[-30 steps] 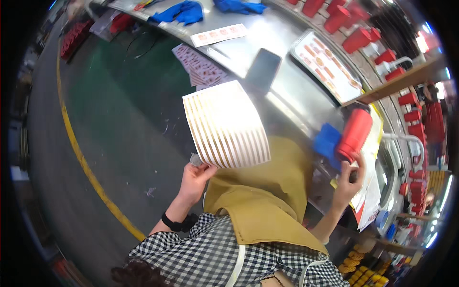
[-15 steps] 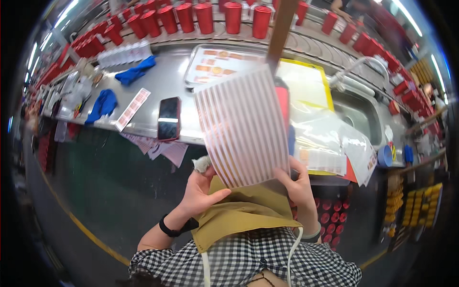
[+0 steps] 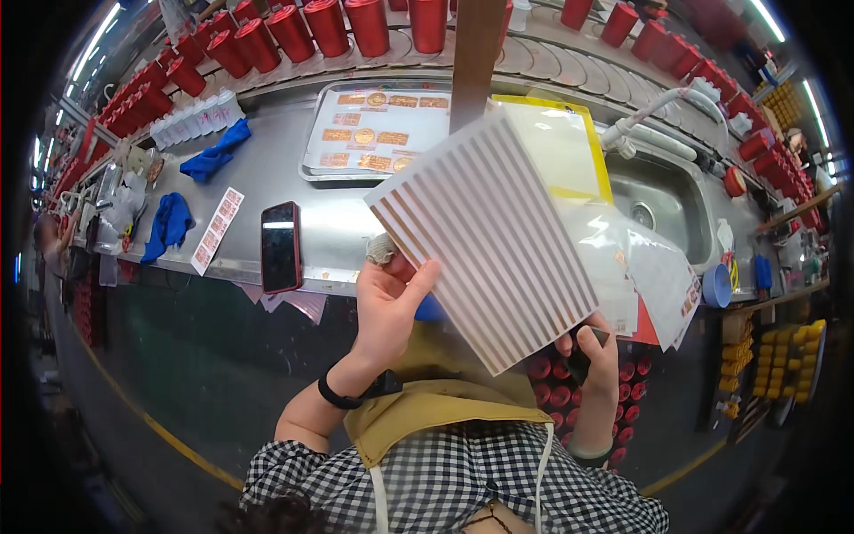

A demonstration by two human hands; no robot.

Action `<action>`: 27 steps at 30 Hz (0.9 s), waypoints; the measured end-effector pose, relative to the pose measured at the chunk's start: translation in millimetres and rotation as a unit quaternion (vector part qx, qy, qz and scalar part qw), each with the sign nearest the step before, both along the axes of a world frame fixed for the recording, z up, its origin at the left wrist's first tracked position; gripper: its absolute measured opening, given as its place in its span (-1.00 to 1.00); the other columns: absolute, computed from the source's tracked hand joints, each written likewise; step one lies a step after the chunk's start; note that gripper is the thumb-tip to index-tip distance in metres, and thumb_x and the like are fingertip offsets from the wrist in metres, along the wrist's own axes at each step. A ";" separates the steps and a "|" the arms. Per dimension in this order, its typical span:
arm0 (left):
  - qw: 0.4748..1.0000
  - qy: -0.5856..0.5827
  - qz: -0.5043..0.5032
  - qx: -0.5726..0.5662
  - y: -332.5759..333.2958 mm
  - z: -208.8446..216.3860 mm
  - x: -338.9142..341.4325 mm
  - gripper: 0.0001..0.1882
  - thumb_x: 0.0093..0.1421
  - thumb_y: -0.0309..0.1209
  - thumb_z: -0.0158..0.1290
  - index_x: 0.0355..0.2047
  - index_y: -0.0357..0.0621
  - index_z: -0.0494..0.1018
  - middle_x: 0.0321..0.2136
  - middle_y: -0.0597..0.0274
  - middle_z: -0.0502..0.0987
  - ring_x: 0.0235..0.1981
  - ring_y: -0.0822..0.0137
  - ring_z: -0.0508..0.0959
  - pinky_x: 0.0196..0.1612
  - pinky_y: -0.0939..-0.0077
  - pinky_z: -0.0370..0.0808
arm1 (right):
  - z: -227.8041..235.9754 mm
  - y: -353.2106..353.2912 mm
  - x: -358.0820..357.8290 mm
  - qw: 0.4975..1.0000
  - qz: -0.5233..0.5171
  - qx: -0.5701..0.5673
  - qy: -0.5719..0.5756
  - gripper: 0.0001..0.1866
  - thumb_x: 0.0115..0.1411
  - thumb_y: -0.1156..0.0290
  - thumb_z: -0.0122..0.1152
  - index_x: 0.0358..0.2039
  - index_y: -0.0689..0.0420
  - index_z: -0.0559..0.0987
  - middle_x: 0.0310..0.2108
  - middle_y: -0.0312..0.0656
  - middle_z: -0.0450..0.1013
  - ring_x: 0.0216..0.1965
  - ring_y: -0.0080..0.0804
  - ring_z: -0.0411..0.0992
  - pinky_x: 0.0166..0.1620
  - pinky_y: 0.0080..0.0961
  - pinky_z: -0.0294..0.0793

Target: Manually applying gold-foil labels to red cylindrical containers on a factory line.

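A translucent sheet with brown stripes [image 3: 489, 245] is raised and tilted in front of me, over the bench's front edge. My left hand [image 3: 387, 298] pinches its left edge, thumb on top. A pale wrapping [image 3: 381, 250] covers one of that hand's fingertips. By the sheet's lower right corner, my right hand [image 3: 598, 356] is closed on a small dark flat piece [image 3: 583, 354], whose kind I cannot make out. Its fingertips reach the sheet's edge; whether they grip it too is unclear.
A metal tray [image 3: 311, 147] with gold and orange labels lies behind the sheet. A phone [image 3: 281, 247], a label strip [image 3: 217, 231] and blue cloths [image 3: 169, 226] are on the left. A sink [image 3: 663, 209] and plastic sheets [image 3: 649, 276] are right; red cups [image 3: 366, 27] line the back.
The striped sheet has turned, its lower end swinging right. My left hand has risen, and my right hand has moved right and down, with a dark piece now showing in it.
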State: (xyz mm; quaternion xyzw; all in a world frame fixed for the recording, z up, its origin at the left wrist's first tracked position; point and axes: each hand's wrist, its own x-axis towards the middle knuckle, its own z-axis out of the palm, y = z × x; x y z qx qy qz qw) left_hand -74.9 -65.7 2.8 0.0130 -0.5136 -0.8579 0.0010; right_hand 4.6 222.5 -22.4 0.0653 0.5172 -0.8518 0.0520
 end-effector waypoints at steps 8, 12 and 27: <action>1.000 0.002 -0.011 0.011 12.7 -5.7 -14.4 -0.60 0.30 -0.62 0.14 0.14 -0.29 0.38 0.01 0.17 0.57 0.01 0.45 0.56 0.07 0.48 0.50 | 11.4 -12.2 -9.6 0.996 -0.026 0.086 -0.004 -0.69 0.30 0.55 0.18 0.05 0.30 0.49 -0.31 -0.20 0.51 -0.47 -0.59 0.34 -0.39 -0.62 0.33; 1.000 -0.006 -0.015 -0.003 14.6 -6.7 -17.8 -0.57 0.30 -0.61 0.14 0.16 -0.28 0.35 -0.01 0.17 0.59 -0.01 0.42 0.57 0.08 0.44 0.51 | 22.0 -20.6 -17.0 0.996 -0.043 0.074 -0.024 -0.70 0.30 0.59 0.15 0.04 0.30 0.48 -0.32 -0.20 0.50 -0.48 -0.56 0.36 -0.40 -0.60 0.35; 0.970 0.078 0.068 -0.218 -24.6 -29.5 -21.8 -0.45 0.38 -0.56 0.00 0.36 -0.20 0.21 0.30 0.00 0.35 0.21 0.22 0.41 0.24 0.32 0.38 | 20.9 224.2 -105.9 0.843 -0.301 0.444 -0.048 -0.67 0.21 0.57 0.09 -0.01 0.20 0.60 -0.50 -0.37 0.40 -0.50 -0.65 0.36 -0.47 -0.68 0.29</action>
